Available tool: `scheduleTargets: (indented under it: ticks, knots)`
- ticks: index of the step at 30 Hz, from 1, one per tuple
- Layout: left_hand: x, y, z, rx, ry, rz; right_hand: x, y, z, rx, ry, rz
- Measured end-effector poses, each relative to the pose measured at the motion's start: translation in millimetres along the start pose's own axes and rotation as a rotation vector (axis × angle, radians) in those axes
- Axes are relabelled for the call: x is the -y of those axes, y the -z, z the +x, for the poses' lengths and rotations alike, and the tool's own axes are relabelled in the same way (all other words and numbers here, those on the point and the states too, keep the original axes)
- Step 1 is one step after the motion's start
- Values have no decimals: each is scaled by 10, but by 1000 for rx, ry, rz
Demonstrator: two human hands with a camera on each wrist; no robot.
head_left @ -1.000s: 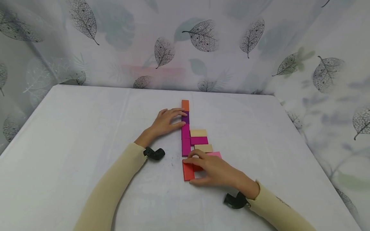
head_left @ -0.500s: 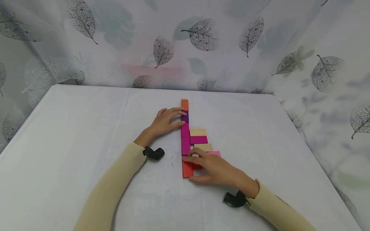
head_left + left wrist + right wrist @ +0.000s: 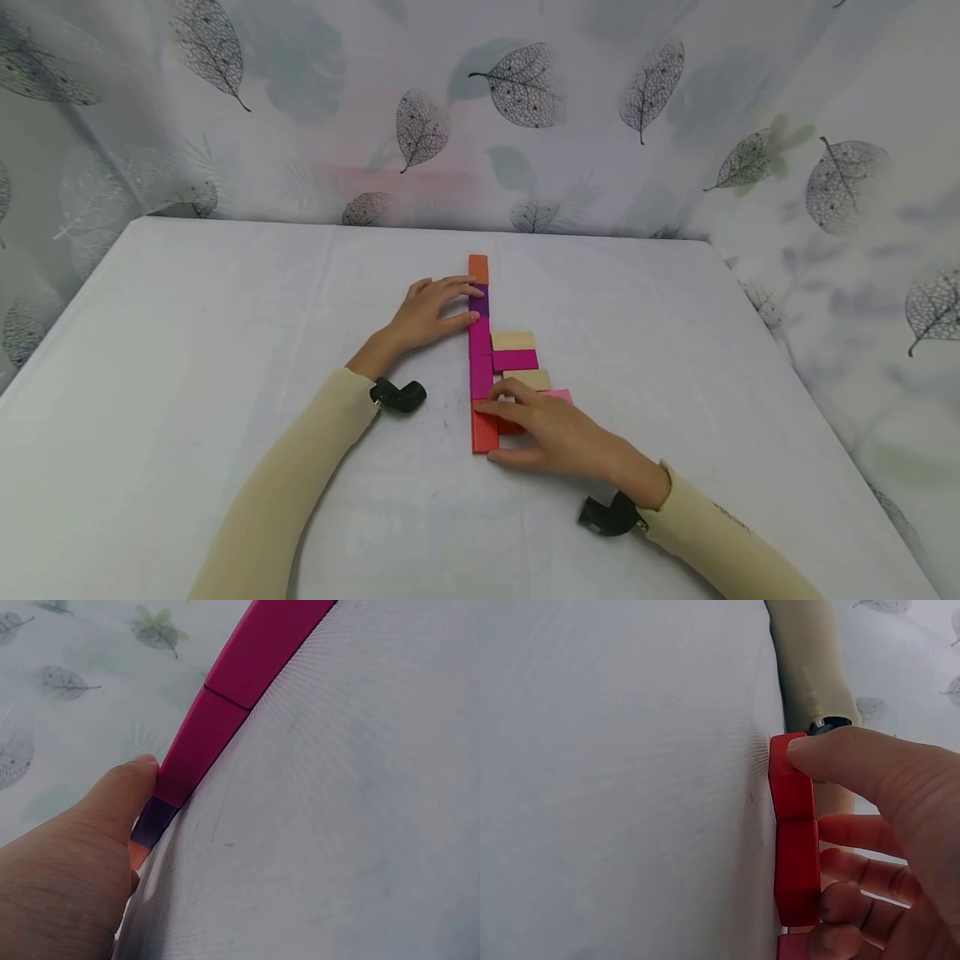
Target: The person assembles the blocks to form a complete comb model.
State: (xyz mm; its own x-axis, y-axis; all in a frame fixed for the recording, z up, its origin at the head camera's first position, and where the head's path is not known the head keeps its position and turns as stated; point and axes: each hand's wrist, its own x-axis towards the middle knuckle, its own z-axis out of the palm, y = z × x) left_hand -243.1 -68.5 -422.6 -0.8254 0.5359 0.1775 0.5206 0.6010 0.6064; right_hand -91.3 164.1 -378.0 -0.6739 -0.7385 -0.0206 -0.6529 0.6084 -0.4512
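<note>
A straight row of flat blocks runs away from me: a red block, two magenta blocks, a purple block and an orange block at the far end. My right hand holds the red block, thumb at its near end and a fingertip toward its far end. Beside it, a second red block lies partly under my right fingers. My left hand rests along the row, fingertips on the purple block and thumb against the farther magenta block.
Right of the row lie a beige block, a magenta crosswise block, another beige block and a partly covered pink block. The white table ends at a leaf-patterned cloth.
My right hand has slid the red block away from me; the gap to the nearest magenta block has closed. My left hand has stayed in place on the row.
</note>
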Motion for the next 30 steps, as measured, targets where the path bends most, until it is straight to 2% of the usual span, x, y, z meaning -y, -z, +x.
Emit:
scheduleTargets:
  ticks: [5,16,30]
  knots:
    - [2,8,14,-2,1,1,-9,8,9,2,-9,2]
    - [2,-12,9,-1,8,-3,-31,-22,9,-28,29,6]
    - [-1,-9,-3,-1,7,-7,-3,3,1,-15,-35,66]
